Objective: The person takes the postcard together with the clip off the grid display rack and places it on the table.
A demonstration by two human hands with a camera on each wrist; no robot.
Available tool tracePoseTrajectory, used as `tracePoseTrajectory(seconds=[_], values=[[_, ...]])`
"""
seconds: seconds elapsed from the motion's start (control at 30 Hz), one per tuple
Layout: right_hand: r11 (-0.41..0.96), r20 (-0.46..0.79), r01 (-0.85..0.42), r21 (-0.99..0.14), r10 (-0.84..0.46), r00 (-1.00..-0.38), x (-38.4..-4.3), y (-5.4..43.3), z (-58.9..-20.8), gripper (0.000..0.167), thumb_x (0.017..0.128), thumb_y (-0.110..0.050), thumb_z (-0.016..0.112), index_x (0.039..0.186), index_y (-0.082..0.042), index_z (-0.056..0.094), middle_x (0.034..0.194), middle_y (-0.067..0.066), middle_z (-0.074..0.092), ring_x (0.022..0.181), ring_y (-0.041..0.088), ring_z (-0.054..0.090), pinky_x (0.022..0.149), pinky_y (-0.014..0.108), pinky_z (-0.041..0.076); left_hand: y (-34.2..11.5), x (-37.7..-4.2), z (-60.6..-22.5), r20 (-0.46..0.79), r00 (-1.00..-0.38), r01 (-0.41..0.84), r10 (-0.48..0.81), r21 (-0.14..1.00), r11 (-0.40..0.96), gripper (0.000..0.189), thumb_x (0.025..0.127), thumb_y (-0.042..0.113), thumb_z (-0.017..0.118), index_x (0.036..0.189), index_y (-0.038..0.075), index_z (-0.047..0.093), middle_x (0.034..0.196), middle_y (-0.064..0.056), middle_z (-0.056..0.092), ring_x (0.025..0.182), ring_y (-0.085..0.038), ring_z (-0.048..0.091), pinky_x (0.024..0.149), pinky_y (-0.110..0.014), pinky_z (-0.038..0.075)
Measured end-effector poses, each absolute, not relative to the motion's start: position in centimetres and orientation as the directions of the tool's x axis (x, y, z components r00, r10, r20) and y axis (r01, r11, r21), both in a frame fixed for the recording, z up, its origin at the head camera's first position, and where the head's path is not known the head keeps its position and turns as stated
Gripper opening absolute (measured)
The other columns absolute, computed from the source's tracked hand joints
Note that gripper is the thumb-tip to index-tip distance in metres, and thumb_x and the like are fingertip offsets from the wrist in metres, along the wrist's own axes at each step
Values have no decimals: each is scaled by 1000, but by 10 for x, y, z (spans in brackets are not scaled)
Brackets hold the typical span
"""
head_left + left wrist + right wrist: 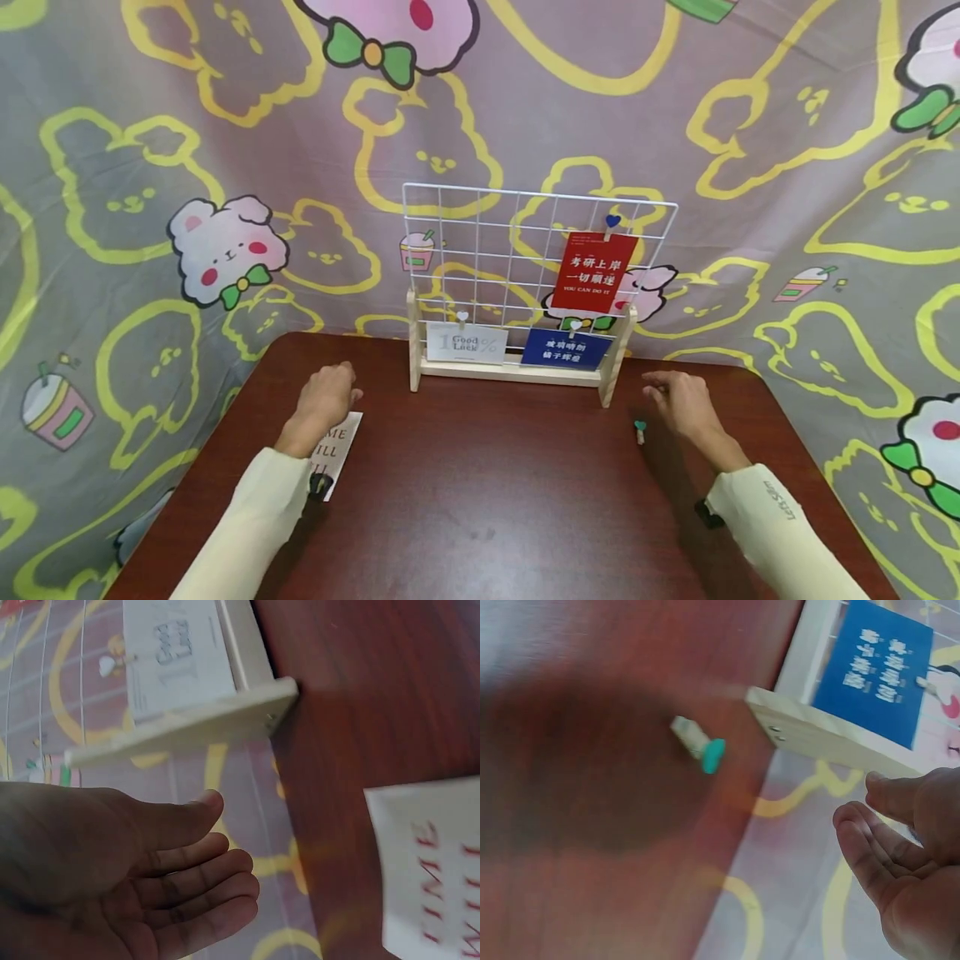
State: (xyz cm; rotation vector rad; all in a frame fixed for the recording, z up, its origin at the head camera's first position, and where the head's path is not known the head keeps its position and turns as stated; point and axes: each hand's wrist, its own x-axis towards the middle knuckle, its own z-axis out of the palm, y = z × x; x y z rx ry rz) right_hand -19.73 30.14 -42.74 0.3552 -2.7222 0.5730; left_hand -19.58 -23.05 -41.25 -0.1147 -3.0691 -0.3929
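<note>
My left hand (327,398) hovers over the far end of a white card (341,446) with printed words, lying at the left of the table. Its fingers are loosely bent and hold nothing in the left wrist view. At the right, my right hand (682,402) is raised beyond a small wooden clothespin (692,738) topped by a green heart (714,755), which lies on the table. Nothing is between the thumb and relaxed fingers of that hand. Between the hands stands a white wire grid rack (517,250) on a wooden base (510,372).
Clipped to the grid are a red card (595,275), a blue card (562,350) and a white "Good Luck" card (467,343). The dark brown table (480,483) meets a patterned cloth (315,258) at its back and sides.
</note>
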Motion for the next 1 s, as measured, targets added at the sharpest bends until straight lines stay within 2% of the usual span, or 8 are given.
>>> tracePoseTrajectory(seconds=[0.27,0.4,0.57,0.77,1.0], values=[[887,408,-342,-311,-200,-891,-210,292,-401,17,88,-2,68,102,7,72,88,20,75,80,37,72,74,55,52,-193,-213,-397,115,-982,171,149,221,960,20,86,10,72,84,-3,57,86,-25,67,83,-47,67,70,-53,54],[879,412,-334,-340,-180,-893,-215,288,-388,16,89,-3,68,101,7,72,90,22,74,80,38,72,71,54,53,-173,-221,-391,147,-972,210,182,208,955,19,85,10,73,86,-4,59,87,-25,68,84,-45,67,70,-53,54],[876,451,-343,-337,-169,-876,-220,286,-371,19,89,-2,68,104,8,71,90,24,74,77,38,72,67,53,55,-150,-229,-382,130,-975,207,180,240,948,13,85,10,72,82,0,64,87,-23,70,83,-42,69,70,-51,55],[870,474,-369,-326,-188,-860,-224,281,-353,19,90,-4,67,104,8,72,93,25,73,79,39,72,68,54,55,-125,-238,-372,119,-971,229,207,214,950,22,87,16,74,93,-1,62,96,-22,70,88,-40,69,72,-50,56],[867,494,-379,-323,-188,-849,-227,274,-335,21,90,-3,68,108,7,71,95,26,73,81,40,72,69,54,54,-102,-245,-360,182,-946,303,270,188,934,20,85,16,76,90,-1,66,93,-20,72,87,-37,70,74,-48,56]])
